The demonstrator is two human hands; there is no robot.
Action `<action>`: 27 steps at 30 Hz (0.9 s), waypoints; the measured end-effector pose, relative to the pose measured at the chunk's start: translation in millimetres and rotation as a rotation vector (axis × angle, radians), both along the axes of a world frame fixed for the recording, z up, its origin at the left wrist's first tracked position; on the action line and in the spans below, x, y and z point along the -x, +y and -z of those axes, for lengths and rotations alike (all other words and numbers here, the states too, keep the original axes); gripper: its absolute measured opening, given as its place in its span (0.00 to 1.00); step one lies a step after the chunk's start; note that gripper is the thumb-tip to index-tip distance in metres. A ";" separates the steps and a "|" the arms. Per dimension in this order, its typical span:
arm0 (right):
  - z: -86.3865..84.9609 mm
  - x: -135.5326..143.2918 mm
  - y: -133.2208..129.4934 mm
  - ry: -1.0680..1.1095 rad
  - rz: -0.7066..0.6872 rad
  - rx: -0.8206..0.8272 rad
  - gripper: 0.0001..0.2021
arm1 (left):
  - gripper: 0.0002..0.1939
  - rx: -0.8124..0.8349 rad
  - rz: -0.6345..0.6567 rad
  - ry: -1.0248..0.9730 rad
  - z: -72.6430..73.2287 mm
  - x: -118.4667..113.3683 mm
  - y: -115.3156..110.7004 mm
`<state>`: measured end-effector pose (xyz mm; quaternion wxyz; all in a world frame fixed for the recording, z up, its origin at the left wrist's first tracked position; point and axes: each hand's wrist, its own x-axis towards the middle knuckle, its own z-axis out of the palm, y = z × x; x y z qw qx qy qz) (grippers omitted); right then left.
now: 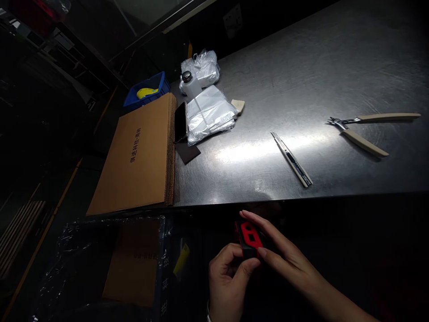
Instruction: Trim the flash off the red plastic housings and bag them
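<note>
A small red and black plastic housing point(250, 238) with cut-outs in its red face is held just off the front edge of the metal table. My left hand point(229, 277) grips it from below, thumb pressed on its lower end. From the right side, my right hand point(284, 250) closes on it, with the thumb at the lower corner and the fingers stretched along the top. Its far side is hidden. Beyond the hands, a utility knife point(292, 160) lies on the table, and farther right a pair of nippers point(357, 127) rests with handles spread.
Stacked cardboard sheets point(134, 156) stand at the table's left end. Near them are a phone point(181, 123), clear plastic bags point(211, 112), a pump bottle point(191, 85) and a blue bin point(164, 82). Below left is a plastic-lined crate point(162, 268) with cardboard inside.
</note>
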<state>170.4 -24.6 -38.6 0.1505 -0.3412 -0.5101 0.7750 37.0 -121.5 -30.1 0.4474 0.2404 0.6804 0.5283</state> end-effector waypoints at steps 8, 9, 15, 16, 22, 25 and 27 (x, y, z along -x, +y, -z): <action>3.0 5.9 -13.5 0.003 0.015 -0.104 0.24 | 0.03 -0.038 0.044 0.070 -6.0 -2.8 1.6; 3.5 7.0 -16.0 0.000 0.017 -0.110 0.24 | 0.03 -0.042 0.058 0.089 -6.9 -2.4 1.9; 4.6 9.4 -21.0 0.003 0.074 -0.042 0.24 | 0.03 -0.031 0.081 0.133 -6.6 -0.1 1.9; 3.0 8.7 -19.1 0.008 0.090 -0.019 0.23 | 0.03 -0.027 0.078 0.119 -6.5 -0.5 2.0; -10.0 -1.8 1.3 -0.043 0.154 0.081 0.23 | 0.06 0.020 -0.032 -0.044 -10.0 -4.5 5.6; -6.4 -8.4 6.4 -0.060 0.126 0.081 0.25 | 0.07 0.029 -0.059 -0.072 -11.0 -4.2 6.7; -1.5 -11.5 6.4 -0.048 0.097 0.068 0.26 | 0.08 0.030 -0.063 -0.074 -10.7 -3.7 6.6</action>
